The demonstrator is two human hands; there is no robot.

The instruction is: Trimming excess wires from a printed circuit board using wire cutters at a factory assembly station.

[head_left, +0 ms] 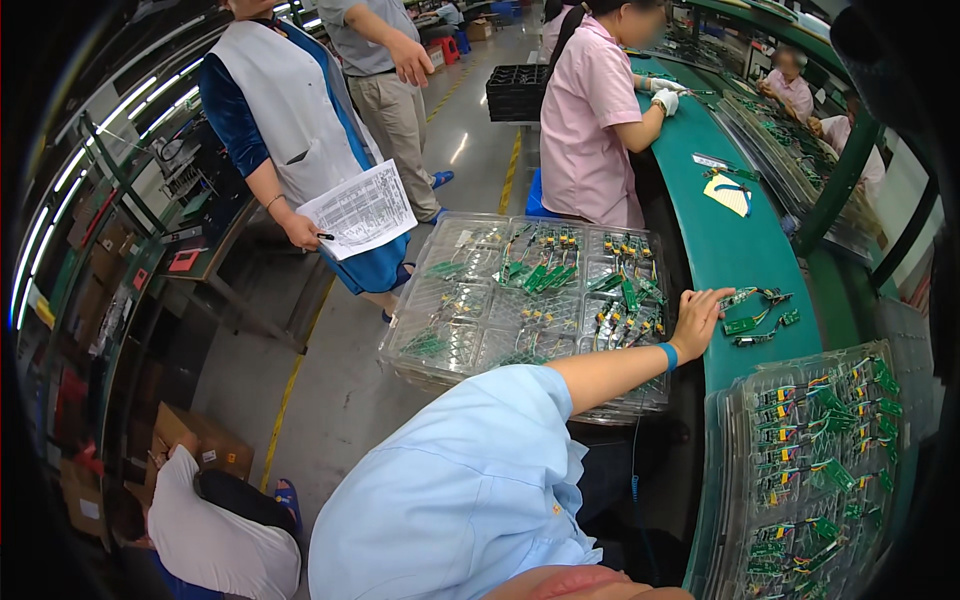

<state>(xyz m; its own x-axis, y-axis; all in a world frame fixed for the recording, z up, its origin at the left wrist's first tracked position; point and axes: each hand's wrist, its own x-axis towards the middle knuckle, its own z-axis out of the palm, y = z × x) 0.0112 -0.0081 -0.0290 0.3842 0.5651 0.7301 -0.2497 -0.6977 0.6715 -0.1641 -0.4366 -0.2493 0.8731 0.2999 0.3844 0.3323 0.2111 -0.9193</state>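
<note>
A left hand (pixel 700 322) reaches the green counter (pixel 722 225), fingers loosely extended; whether they grip cannot be told. At its fingertips, just right, lies one wired circuit-board cluster (pixel 741 326). Two clear board-filled tray stacks: the first stack (pixel 410 320) left of it, the second stack (pixel 735 470) below right.

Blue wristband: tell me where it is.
Head view, right of centre: the blue wristband is worn just behind the hand extended to the green bench.
</note>
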